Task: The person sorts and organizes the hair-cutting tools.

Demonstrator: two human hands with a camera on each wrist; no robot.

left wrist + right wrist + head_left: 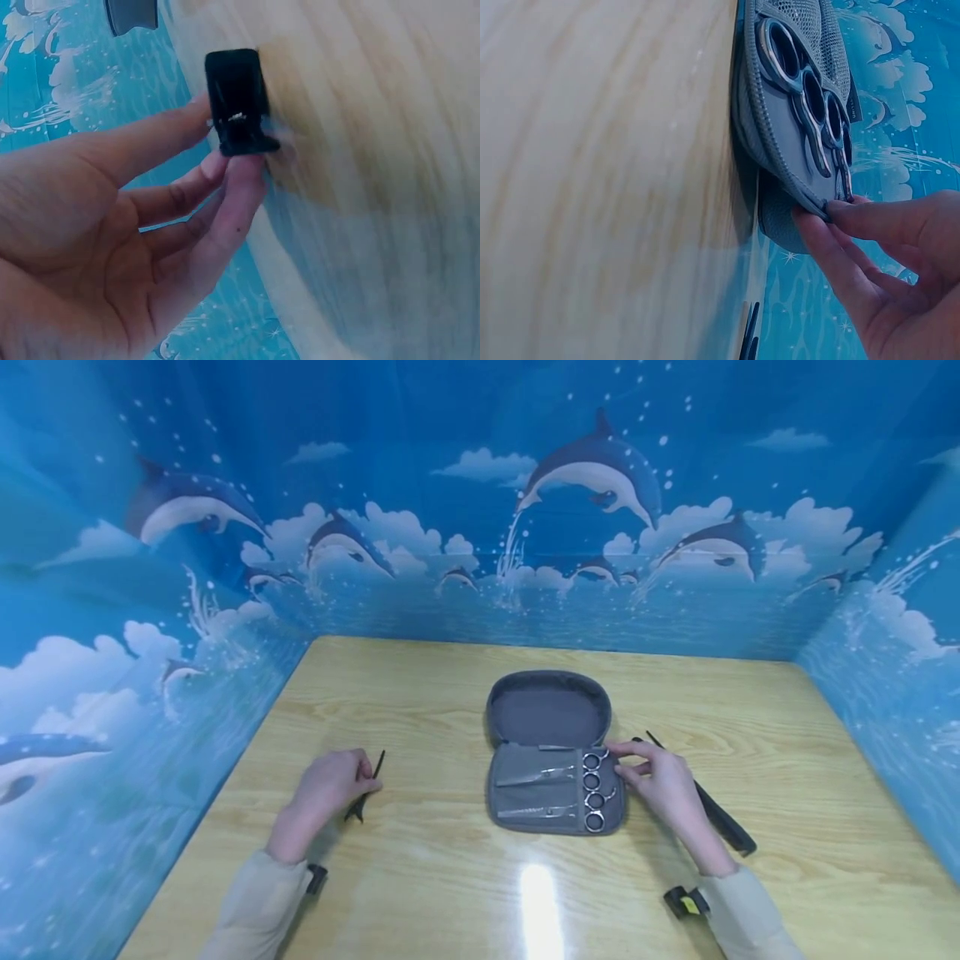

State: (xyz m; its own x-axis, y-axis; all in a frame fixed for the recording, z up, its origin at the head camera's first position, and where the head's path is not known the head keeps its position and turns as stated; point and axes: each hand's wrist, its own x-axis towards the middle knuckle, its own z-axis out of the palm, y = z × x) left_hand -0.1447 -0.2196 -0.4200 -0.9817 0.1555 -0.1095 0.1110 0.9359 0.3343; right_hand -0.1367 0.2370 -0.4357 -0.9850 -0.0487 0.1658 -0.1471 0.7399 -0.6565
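My left hand (pixel 335 787), at the left of the table, pinches a black hair clip (pixel 357 811) between thumb and fingers. In the left wrist view the clip (pixel 238 97) is seen end-on at the fingertips. A grey zip case (pixel 618 822) lies open at the middle of the table, lid folded back. Two pairs of scissors (pixel 593 781) sit in it, their finger rings toward the right. My right hand (pixel 663 781) pinches the case's right edge with thumb and forefinger. The right wrist view shows this grip at the zip edge (pixel 810 206), near the scissor rings.
A long slim black object (pixel 723 818) lies on the table just right of my right hand, partly hidden by it. Clear pockets (pixel 536 812) run across the case's left part. Blue dolphin-print cloth (pixel 405 602) hangs around the back and sides of the wooden table (pixel 397 693).
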